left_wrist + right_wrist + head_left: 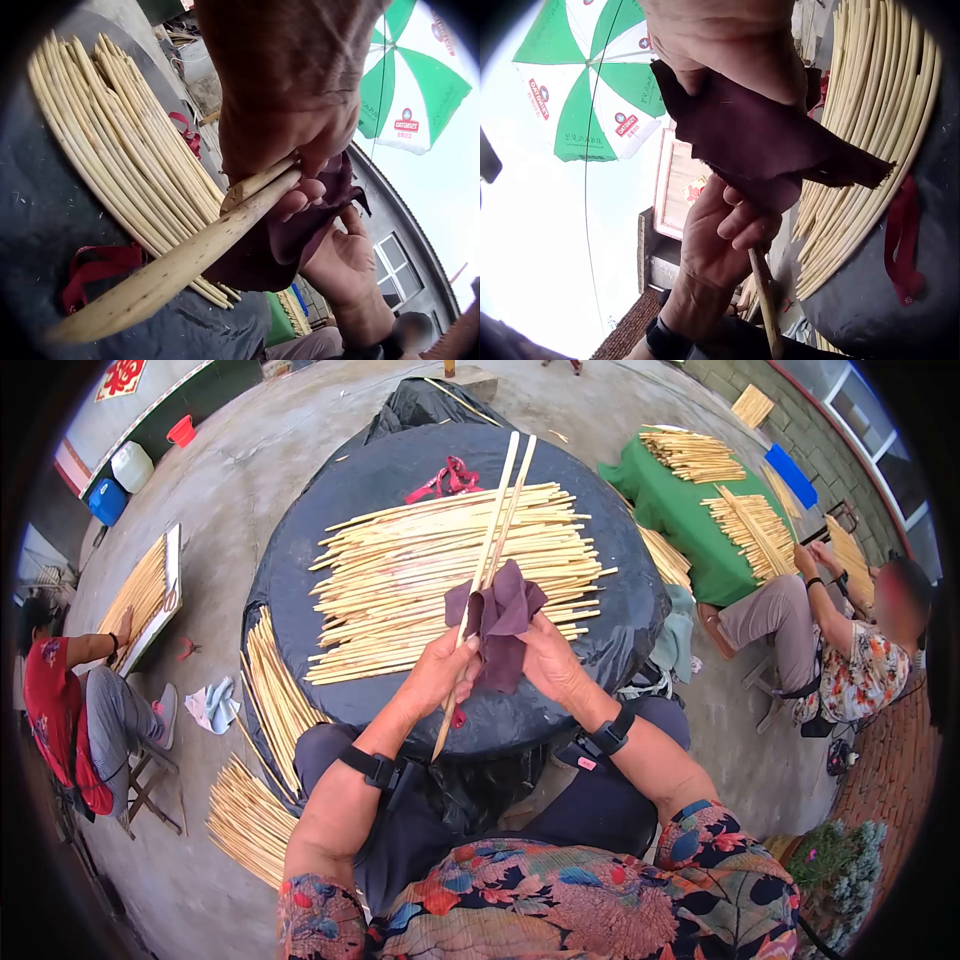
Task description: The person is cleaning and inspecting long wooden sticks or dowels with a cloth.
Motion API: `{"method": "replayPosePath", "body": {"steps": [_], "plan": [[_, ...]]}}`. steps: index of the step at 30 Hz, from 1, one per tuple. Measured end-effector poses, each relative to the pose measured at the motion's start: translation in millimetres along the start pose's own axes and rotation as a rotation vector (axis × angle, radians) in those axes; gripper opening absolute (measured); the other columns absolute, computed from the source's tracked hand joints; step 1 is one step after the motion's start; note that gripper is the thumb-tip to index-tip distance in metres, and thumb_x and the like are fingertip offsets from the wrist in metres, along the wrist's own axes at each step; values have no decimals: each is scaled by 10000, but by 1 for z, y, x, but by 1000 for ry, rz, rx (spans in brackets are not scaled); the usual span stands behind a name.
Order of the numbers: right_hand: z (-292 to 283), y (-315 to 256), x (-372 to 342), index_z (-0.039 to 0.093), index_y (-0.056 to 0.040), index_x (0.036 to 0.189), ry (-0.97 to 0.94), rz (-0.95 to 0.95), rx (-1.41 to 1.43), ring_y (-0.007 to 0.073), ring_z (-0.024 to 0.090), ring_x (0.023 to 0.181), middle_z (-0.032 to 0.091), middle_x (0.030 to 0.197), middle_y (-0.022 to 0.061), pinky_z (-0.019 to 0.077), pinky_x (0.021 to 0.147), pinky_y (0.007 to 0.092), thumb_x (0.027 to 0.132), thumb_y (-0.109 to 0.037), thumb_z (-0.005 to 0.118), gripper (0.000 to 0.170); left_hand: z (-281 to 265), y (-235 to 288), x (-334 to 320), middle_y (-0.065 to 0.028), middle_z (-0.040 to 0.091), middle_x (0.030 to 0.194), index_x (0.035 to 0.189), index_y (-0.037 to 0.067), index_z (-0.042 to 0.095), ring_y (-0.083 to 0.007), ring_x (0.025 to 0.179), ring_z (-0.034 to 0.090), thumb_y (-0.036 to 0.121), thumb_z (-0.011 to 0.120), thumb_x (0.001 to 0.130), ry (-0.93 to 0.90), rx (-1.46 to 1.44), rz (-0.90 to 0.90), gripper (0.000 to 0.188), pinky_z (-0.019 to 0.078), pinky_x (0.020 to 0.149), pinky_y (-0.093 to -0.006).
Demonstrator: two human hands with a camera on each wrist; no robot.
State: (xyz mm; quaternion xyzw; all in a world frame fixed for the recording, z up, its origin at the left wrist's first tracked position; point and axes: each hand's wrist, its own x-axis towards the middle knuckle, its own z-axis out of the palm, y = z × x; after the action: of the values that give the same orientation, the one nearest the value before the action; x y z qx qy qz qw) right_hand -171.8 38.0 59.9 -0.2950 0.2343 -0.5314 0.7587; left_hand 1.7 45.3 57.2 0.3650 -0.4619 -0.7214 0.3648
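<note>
Two long, pale-yellow peeled wooden sticks (497,510) are held at a slant above the table, lower ends towards the lap, far ends pointed across the top. Near those lower ends they are gripped by the bare left hand (447,672), fingers curled round both. And here, just above that grip, a soft dark-purple cloth (505,622) is bunched against them; how far round it is wrapped cannot be told. Its near side is pinched by the bare right hand (552,665), kept apart from the left. Below, a broad layer of pale-yellow sticks (400,595) is spread on a round table covered in black plastic (390,468), with a red fabric strap (450,480) laid beyond it. Out to the right, more sticks are borne by a green-cloth-covered table (655,490), and a seated person in a flowered top (865,650) is seen beside it. On the left, another seated person in red (85,730) is seen at a tilted board of sticks (140,600).
</note>
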Motion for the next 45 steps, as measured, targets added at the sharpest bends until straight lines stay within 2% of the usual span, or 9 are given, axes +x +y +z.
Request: {"method": "replayPosePath", "body": {"steps": [2,4,8,11,18,32,36,40,45], "plan": [[12,6,-5,466,-25,1131,101,106,-158,126,497,974,535,1036,42,400,854,271,824,-146,574,346,4,-7,3,-18,436,581,886,55,455,-84,443,402,200,382,917,44,62,-209,165,349,398,-212],[2,18,-2,487,-25,1085,72,105,-177,102,504,897,541,961,25,415,803,254,823,-167,587,314,21,-2,-3,-26,409,574,826,57,429,-95,434,385,147,329,895,-101,215,-249,151,347,383,-232],[6,20,2,491,-28,1075,135,7,-166,111,540,861,569,979,39,434,788,266,814,-158,593,309,27,-9,-1,17,337,582,898,107,420,-74,465,322,218,321,912,-76,-125,-372,149,306,409,-208],[14,12,11,532,-39,985,226,-101,-150,79,528,776,570,870,5,436,717,236,827,-184,582,221,36,-1,2,33,311,594,891,114,413,-65,470,292,282,334,925,-24,-153,-349,189,268,414,-202],[5,-12,35,511,-32,1018,332,-308,-17,103,544,807,566,909,21,444,730,255,853,-181,536,224,53,-2,-5,33,305,599,884,76,437,-56,461,265,309,362,929,20,43,-252,249,239,400,-199],[-85,-93,60,498,1,900,649,-593,149,166,584,770,567,885,86,497,661,315,829,-158,566,187,65,12,-45,35,357,616,887,63,482,-47,490,318,284,373,925,-49,400,-294,249,290,411,-191],[-112,-120,57,500,-34,994,783,-679,235,213,586,848,578,983,88,495,765,365,880,-168,490,176,53,13,-80,33,368,602,928,51,501,-39,486,324,268,375,923,-19,447,-333,251,290,406,-183],[-105,-128,43,467,-27,1061,649,-666,236,234,574,891,550,1035,97,485,785,383,879,-241,493,282,37,11,-94,17,411,596,966,30,516,-40,473,335,261,378,918,139,112,-336,273,287,397,-171],[-47,-80,24,442,-37,1154,309,-308,225,216,506,1034,518,1129,85,398,904,374,896,-327,443,388,46,20,-55,-57,561,693,958,-12,535,-56,470,384,213,362,909,217,-30,-117,288,305,385,-175]]}}
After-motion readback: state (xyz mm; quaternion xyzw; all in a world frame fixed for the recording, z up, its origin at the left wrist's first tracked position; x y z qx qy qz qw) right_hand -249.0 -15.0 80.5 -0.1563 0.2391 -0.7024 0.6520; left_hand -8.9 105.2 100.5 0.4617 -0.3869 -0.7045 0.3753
